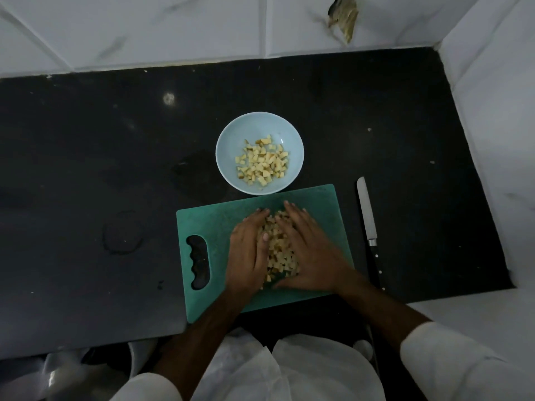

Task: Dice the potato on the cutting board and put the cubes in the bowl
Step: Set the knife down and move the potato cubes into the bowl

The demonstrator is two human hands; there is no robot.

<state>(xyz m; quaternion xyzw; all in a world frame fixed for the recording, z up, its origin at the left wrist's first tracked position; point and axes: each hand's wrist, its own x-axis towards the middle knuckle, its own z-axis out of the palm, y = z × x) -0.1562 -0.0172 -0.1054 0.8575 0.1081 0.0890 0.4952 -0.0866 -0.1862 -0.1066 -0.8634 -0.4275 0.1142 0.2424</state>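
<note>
Cupping the cubes (279,250) on the cutting board (220,224): left hand (249,250) and right hand (309,253) flat-fingered, open. We should press inward, lift low toward bowl (228,146).

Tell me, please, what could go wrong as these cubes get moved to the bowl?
Cubes may slip between the left hand and right hand cupping the potato cubes and land on the counter before reaching the bowl. A sleeve could also nudge the knife beside the cutting board.

Bowl (259,153) behind cutting board (220,227); knife (369,224) lies right of it.
</note>
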